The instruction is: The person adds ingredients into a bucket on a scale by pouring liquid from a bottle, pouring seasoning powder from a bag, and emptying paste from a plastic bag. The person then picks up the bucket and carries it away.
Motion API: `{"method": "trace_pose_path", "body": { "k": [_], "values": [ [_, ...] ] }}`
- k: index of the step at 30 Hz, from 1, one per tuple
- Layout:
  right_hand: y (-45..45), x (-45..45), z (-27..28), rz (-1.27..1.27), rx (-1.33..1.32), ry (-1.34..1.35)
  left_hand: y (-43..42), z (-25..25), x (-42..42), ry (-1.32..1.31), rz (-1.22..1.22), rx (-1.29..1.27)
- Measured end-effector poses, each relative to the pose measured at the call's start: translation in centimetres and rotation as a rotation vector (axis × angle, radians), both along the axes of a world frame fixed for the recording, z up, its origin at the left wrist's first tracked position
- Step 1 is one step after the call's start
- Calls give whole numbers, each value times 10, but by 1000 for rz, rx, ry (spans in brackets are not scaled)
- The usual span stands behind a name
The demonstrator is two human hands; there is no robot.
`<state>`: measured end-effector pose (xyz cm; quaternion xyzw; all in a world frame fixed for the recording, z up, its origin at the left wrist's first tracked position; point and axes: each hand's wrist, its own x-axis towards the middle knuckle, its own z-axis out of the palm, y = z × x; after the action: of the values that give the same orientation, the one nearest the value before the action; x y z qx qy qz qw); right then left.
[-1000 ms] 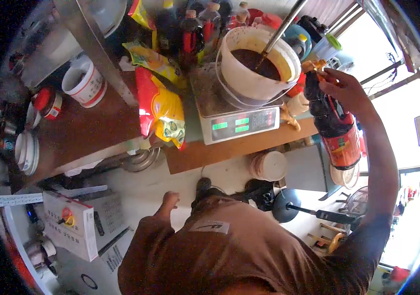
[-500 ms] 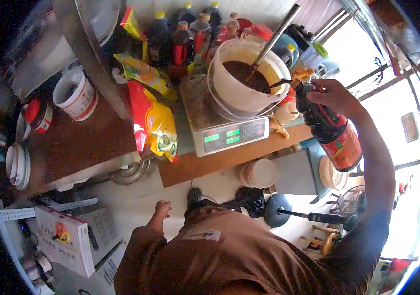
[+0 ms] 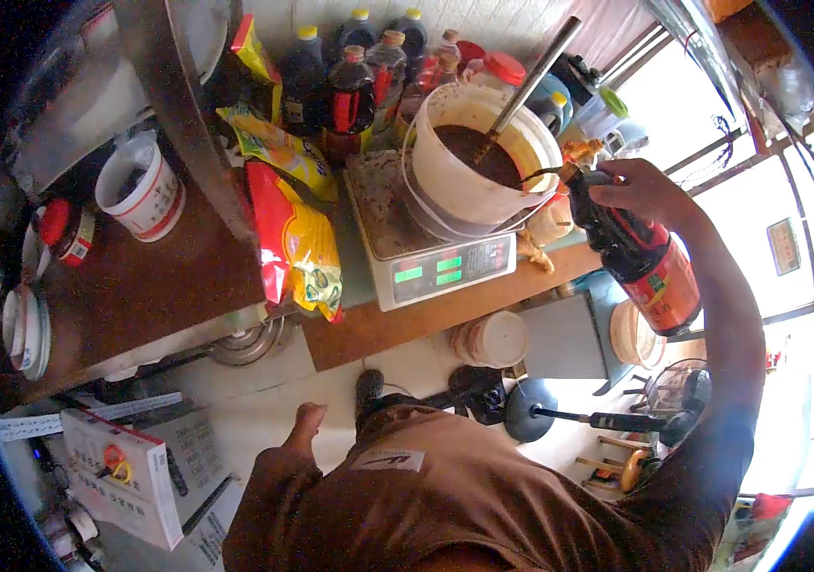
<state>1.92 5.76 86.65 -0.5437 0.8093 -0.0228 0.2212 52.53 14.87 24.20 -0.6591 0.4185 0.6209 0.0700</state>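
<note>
My right hand (image 3: 645, 194) is wrapped round a sauce bottle (image 3: 659, 286) with a red label. The bottle lies tilted, its mouth at the rim of a white bucket (image 3: 435, 191). A dark stream runs from the mouth into the bucket, where dark brown liquid (image 3: 493, 157) lies with a metal rod (image 3: 535, 76) leaning in it. Under the bucket is a digital scale (image 3: 388, 272) with green-lit displays. My left hand (image 3: 306, 424) hangs low beside my body, away from the table, its fingers curled and nothing visible in them.
Several dark bottles (image 3: 350, 91) stand behind the bucket. Yellow and red bags (image 3: 297, 243) lie left of the scale, near a white tub (image 3: 144, 195) and a red-lidded jar (image 3: 68, 229). Ginger (image 3: 534, 255) lies right of the scale. A lidded bucket (image 3: 497, 340) stands below the table edge.
The view has shifted slightly. My right hand still tilts the bottle at the bucket's rim, and the dark stream continues. My left hand has turned a little and sits slightly lower.
</note>
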Motion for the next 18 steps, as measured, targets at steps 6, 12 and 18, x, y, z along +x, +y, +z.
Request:
{"method": "trace_pose_path", "body": {
  "k": [6, 12, 18],
  "values": [
    [-2, 2, 2, -37, 23, -119, -1, -8, -3, -84, -99, -50],
    [-5, 16, 9, -47, 54, -19, 4, -52, -5, -35, -96, -29],
    [-6, 9, 0, 1, -40, 9, 3, -52, -1, 145, 10, -56]
  ]
}}
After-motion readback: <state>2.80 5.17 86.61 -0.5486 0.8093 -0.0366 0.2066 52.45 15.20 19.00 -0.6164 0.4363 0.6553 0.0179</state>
